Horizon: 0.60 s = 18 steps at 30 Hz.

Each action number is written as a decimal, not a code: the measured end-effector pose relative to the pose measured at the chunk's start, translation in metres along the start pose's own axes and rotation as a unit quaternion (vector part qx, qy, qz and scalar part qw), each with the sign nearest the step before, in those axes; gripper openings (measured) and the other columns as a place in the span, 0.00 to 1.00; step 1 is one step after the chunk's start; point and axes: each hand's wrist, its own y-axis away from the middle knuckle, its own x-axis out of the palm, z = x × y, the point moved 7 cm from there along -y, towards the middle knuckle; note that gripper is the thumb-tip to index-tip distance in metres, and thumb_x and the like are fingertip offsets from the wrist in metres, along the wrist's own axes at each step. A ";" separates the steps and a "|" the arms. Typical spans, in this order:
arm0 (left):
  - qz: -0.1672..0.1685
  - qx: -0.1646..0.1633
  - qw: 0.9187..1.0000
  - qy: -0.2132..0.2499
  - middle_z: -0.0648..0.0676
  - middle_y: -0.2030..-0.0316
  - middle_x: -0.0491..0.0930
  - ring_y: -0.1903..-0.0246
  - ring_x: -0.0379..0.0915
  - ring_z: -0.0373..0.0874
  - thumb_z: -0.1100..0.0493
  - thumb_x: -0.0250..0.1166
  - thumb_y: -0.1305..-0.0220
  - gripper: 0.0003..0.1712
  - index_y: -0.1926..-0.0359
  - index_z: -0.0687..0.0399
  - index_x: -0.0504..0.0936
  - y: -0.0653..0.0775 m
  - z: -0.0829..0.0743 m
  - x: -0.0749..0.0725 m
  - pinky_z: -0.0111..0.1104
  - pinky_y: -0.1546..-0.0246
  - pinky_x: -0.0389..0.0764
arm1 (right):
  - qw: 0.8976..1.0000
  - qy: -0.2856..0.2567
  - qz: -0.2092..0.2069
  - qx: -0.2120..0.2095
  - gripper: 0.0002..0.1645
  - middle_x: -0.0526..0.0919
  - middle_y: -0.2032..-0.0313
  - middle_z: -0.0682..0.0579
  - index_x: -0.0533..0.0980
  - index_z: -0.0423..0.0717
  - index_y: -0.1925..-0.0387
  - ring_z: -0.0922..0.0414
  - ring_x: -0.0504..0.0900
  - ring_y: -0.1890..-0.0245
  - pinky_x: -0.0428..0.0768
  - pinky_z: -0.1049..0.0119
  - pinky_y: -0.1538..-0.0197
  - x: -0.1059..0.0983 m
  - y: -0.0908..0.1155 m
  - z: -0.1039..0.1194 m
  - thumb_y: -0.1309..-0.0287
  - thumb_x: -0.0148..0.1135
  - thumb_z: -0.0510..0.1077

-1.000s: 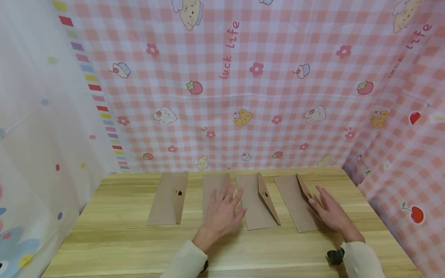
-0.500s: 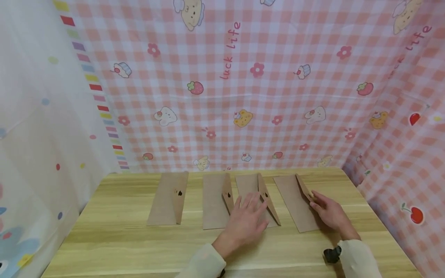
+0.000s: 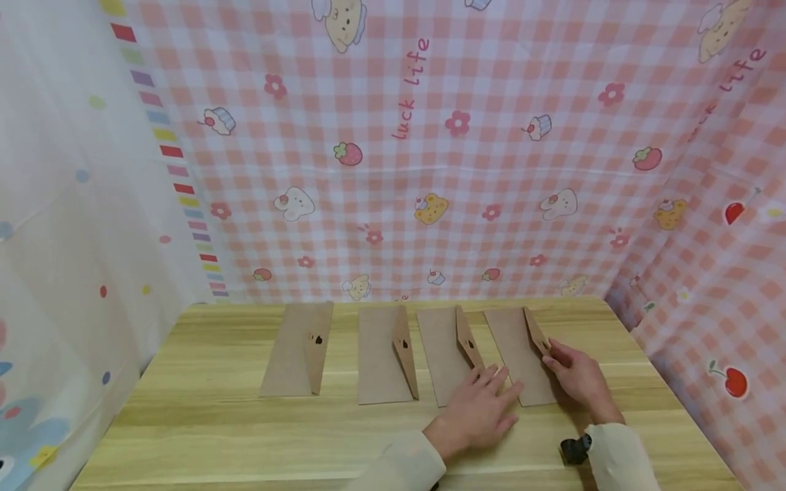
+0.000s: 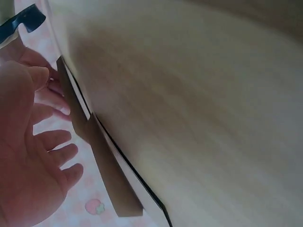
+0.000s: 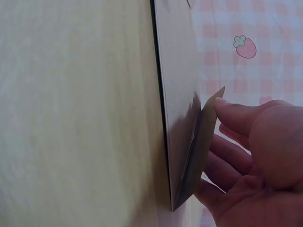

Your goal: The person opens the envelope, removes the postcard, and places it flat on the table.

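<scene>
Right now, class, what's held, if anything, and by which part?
The right hand pinches the rightmost envelope by the edge of its flap; the left hand holds nothing.

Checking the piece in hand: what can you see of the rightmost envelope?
The rightmost envelope is brown and looks like paper or thin card. It lies on the wood-patterned table, its far end slanting left. A pointed flap along its right long side stands partly raised, held by the right hand. The left hand is beside its near left corner; whether they touch is unclear.
</scene>
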 end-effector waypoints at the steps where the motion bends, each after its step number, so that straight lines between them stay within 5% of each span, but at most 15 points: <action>1: 0.007 0.000 1.000 -0.003 0.48 0.24 0.55 0.25 0.49 0.43 0.36 0.43 0.25 0.33 0.23 0.32 0.54 -0.003 -0.003 0.002 0.39 0.27 0.53 | 1.000 0.003 -0.001 0.001 0.31 0.76 0.43 0.30 0.66 0.29 0.33 0.33 0.75 0.42 0.70 0.37 0.41 0.000 0.000 0.000 0.31 0.58 0.43; 18: 0.115 -0.031 0.993 -0.025 0.41 0.23 0.47 0.24 0.43 0.37 0.30 0.40 0.27 0.34 0.24 0.21 0.49 -0.028 -0.025 0.020 0.35 0.26 0.50 | 0.998 0.052 0.027 0.033 0.29 0.70 0.39 0.27 0.69 0.38 0.33 0.26 0.68 0.39 0.68 0.33 0.41 0.005 -0.003 -0.002 0.30 0.57 0.48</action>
